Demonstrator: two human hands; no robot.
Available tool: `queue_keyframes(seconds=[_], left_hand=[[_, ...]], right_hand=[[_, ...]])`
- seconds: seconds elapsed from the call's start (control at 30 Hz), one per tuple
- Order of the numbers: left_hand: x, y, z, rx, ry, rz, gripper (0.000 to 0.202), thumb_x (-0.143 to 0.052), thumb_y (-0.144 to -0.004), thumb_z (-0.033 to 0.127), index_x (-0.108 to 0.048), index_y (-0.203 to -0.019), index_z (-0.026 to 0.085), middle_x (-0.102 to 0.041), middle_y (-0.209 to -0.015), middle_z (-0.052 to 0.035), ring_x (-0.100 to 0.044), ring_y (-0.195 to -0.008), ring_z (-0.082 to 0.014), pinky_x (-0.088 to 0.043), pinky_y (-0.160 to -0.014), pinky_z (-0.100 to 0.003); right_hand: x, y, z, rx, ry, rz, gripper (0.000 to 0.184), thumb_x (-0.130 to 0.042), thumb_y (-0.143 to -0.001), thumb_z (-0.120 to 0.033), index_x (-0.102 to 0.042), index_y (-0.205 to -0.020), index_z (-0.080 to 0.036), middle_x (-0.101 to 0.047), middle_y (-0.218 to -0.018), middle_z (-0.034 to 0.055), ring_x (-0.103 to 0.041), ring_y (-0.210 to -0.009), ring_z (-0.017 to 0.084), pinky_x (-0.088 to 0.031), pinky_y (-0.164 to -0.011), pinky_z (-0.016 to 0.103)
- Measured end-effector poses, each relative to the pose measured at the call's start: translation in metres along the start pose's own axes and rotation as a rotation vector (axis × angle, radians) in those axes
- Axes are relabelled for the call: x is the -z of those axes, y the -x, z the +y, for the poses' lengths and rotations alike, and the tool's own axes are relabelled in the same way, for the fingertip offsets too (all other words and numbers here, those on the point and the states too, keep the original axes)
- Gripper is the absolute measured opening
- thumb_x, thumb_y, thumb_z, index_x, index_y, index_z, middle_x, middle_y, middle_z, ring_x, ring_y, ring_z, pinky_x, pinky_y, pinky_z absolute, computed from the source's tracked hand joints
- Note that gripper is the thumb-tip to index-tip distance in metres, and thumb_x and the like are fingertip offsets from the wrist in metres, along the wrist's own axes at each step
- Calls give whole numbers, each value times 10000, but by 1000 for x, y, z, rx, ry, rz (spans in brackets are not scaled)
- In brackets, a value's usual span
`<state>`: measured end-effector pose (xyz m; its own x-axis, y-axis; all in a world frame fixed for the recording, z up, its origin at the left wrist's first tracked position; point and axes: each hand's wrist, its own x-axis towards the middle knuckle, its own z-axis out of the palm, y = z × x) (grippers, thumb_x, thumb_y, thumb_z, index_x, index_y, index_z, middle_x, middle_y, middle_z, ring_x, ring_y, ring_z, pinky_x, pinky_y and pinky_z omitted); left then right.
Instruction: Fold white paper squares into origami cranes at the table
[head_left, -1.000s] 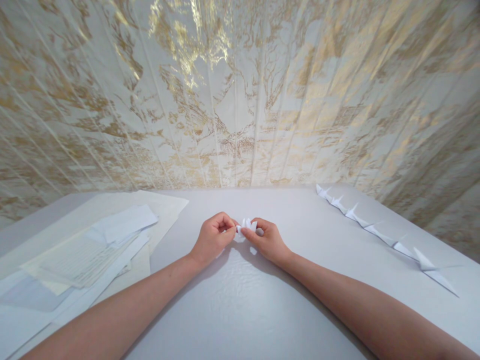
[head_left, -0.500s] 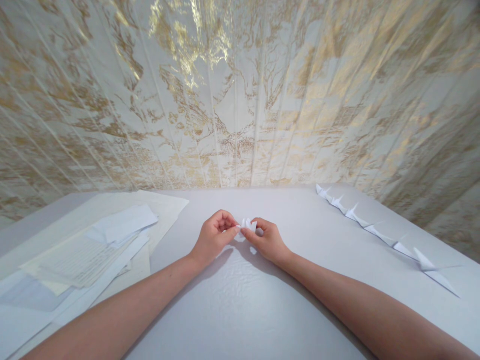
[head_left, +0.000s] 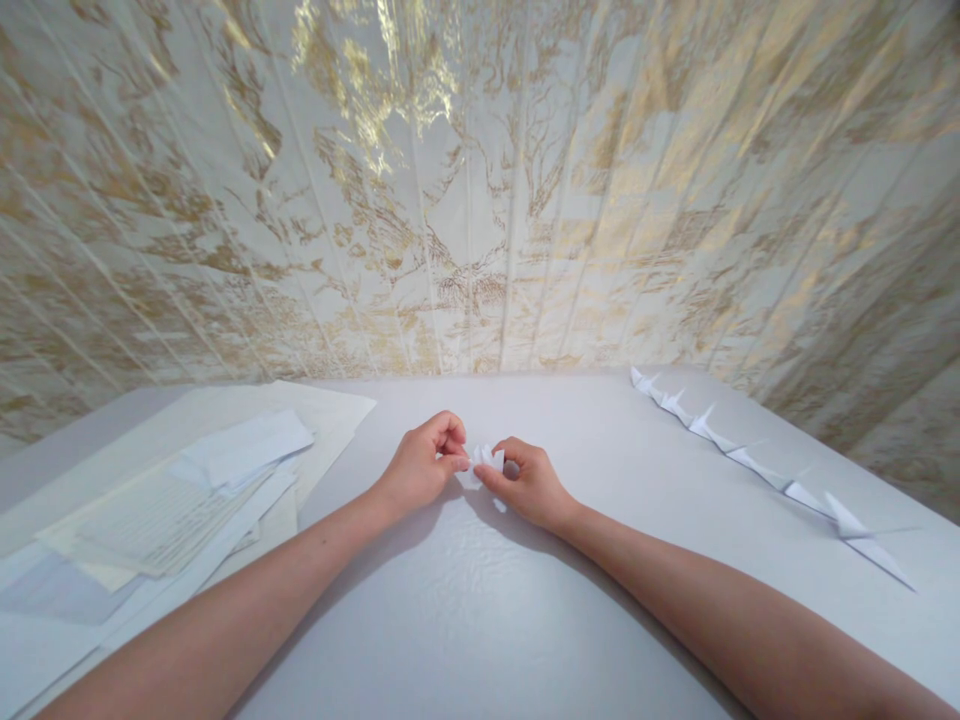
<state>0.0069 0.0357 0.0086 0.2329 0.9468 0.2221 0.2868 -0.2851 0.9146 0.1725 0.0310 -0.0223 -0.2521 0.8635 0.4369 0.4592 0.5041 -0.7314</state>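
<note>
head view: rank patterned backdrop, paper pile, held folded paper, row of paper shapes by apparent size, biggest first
1. Patterned backdrop
2. Paper pile
3. Row of paper shapes
4. Held folded paper, partly hidden by fingers

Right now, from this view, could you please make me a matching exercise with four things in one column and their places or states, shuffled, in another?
Things
1. Small folded paper
2. Row of paper figures
3. Loose sheets
4. Backdrop

Places or states
A. Spread in an overlapping pile on the left side of the table
B. Upright beyond the far edge of the table, patterned in gold
C. Held between the thumb and fingers of the right hand
D. Lined up along the right side of the table

Right pairs: 1-C, 2-D, 3-A, 4-B.
</note>
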Motion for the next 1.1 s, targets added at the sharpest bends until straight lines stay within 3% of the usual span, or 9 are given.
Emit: queue_keyframes(seconds=[0.5, 0.6, 0.8, 1.0, 1.1], left_hand=[[3, 0, 4, -38, -27, -128, 133, -522, -559, 93, -437, -597, 188, -466, -553, 63, -443, -556, -102, -343, -556, -216], [1, 0, 2, -26, 33, -100, 134, -547, -565, 111, -436, -571, 185, -457, -547, 59, -417, -541, -96, -322, -539, -213], [-1, 0, 2, 59, 309, -91, 149, -596, -608, 166, -457, -654, 190, -518, -562, 64, -449, -496, -82, -317, -506, -204], [7, -2, 10, -13, -1, -90, 120, -601, -567, 92, -513, -573, 172, -527, -534, 53, -474, -545, -101, -347, -559, -220], [7, -3, 6, 46, 147, -67, 26, -567, -662, 176, -541, -664, 176, -574, -560, 37, -506, -540, -109, -374, -566, -233]], right_hand=[[1, 1, -2, 62, 9, -27, 208, -598, -713, -279, -524, -547, -178, -519, -562, -11, -463, -563, 112, -351, -551, 229], [1, 0, -1, 4, -110, -64, 209, -596, -722, -333, -545, -601, -170, -521, -590, -12, -452, -559, 102, -348, -527, 217], [2, -2, 3, -220, -537, -198, 391, -617, -661, -539, -502, -647, -166, -444, -514, -56, -362, -436, 63, -286, -422, 195], [1, -1, 2, -212, -500, -209, 370, -642, -653, -504, -500, -638, -163, -440, -525, -50, -383, -466, 73, -291, -422, 195], [1, -2, 1, -218, -490, -180, 371, -635, -655, -504, -496, -628, -162, -445, -535, -48, -380, -472, 73, -296, -436, 199]])
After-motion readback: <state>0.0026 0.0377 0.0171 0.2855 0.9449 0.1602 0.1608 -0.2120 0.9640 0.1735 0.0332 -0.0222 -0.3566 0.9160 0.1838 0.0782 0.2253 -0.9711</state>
